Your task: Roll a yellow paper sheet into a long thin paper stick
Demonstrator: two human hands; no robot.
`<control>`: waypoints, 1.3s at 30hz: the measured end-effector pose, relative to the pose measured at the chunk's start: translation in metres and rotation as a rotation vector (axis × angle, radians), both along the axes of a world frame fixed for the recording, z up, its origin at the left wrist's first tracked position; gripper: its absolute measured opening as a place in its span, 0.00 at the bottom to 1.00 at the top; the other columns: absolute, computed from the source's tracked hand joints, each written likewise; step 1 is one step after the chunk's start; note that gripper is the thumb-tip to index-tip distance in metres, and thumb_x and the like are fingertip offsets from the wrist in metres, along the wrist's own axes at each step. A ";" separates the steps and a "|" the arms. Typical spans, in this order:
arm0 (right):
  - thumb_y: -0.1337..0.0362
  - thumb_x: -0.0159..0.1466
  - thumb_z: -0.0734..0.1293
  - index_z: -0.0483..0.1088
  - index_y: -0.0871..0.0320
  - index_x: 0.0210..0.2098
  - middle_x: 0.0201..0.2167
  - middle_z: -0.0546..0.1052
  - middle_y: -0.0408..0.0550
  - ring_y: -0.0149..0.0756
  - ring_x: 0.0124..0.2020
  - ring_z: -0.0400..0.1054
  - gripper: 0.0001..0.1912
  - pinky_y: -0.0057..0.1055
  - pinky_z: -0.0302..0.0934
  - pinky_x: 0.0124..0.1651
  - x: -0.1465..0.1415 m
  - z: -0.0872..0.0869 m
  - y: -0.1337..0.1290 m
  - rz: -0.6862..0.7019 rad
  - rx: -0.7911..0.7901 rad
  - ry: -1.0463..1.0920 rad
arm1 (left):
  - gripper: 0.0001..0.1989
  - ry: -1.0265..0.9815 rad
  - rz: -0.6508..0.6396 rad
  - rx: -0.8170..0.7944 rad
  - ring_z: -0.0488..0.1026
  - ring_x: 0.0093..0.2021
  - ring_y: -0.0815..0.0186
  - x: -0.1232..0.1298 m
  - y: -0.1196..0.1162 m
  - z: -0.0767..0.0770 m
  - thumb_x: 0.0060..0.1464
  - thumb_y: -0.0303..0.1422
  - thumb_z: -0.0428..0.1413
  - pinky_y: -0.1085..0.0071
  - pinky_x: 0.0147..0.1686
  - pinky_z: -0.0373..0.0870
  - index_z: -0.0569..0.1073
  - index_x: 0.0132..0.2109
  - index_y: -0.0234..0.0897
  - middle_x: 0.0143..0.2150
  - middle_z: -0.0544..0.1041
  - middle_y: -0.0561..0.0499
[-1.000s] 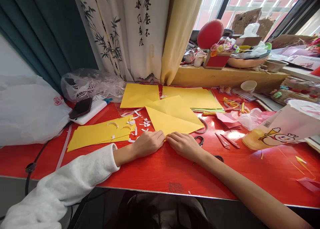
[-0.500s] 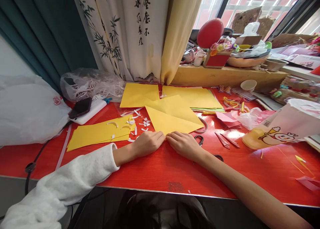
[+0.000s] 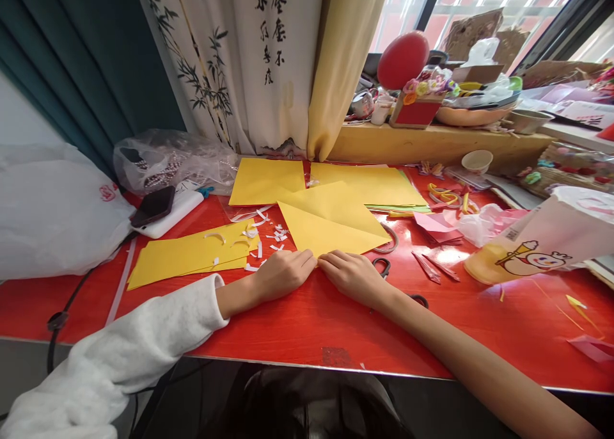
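A creased yellow sheet (image 3: 330, 224) lies in the middle of the red table, its near corner between my hands. My left hand (image 3: 286, 274) is closed, fingertips pinching that corner from the left. From the right, my right hand (image 3: 352, 274) pinches the same corner, its fingers pressed together. The two hands nearly touch. Scissors (image 3: 382, 267) lie partly hidden under my right hand and forearm. Left of the sheet are yellow strips (image 3: 187, 255) and white paper scraps (image 3: 278, 234). Behind it lie more yellow sheets (image 3: 267, 180).
The red table (image 3: 288, 336) also bears a phone (image 3: 153, 207), a white plastic bag (image 3: 57, 208), a tilted drink cup (image 3: 542, 237), pink paper (image 3: 439, 226) and a small bowl (image 3: 477, 162). A red balloon (image 3: 403, 60) rests on the crowded sill.
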State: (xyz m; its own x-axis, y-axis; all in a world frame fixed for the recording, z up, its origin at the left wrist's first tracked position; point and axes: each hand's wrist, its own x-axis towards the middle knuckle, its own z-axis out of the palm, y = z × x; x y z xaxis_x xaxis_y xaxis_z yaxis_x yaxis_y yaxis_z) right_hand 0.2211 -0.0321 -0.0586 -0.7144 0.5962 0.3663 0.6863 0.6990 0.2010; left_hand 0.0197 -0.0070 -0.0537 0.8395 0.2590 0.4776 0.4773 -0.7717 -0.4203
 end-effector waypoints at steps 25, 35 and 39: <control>0.71 0.66 0.56 0.69 0.61 0.39 0.37 0.75 0.49 0.34 0.38 0.67 0.10 0.28 0.60 0.34 0.001 -0.003 0.002 0.010 -0.016 0.015 | 0.09 0.000 -0.029 0.004 0.65 0.22 0.69 -0.001 0.000 0.000 0.55 0.21 0.44 0.72 0.21 0.55 0.63 0.29 0.34 0.25 0.68 0.53; 0.71 0.66 0.56 0.69 0.61 0.39 0.36 0.75 0.50 0.34 0.38 0.67 0.11 0.28 0.60 0.34 0.001 -0.004 0.002 0.009 -0.020 0.016 | 0.10 -0.011 -0.042 -0.006 0.65 0.22 0.69 -0.002 0.000 -0.001 0.56 0.21 0.43 0.72 0.21 0.56 0.64 0.30 0.34 0.25 0.69 0.52; 0.71 0.66 0.56 0.69 0.61 0.39 0.37 0.75 0.50 0.33 0.38 0.67 0.11 0.28 0.59 0.34 0.001 -0.003 0.002 0.002 -0.024 0.010 | 0.09 -0.002 -0.039 -0.006 0.64 0.21 0.69 -0.002 0.000 -0.002 0.55 0.22 0.45 0.71 0.20 0.55 0.63 0.28 0.35 0.24 0.68 0.54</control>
State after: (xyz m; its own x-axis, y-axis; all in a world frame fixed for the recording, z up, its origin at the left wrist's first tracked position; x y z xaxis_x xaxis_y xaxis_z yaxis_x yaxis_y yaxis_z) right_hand 0.2221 -0.0304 -0.0618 -0.7120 0.6036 0.3587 0.6869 0.7048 0.1774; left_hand 0.0176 -0.0067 -0.0559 0.8482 0.2290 0.4776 0.4476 -0.7921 -0.4151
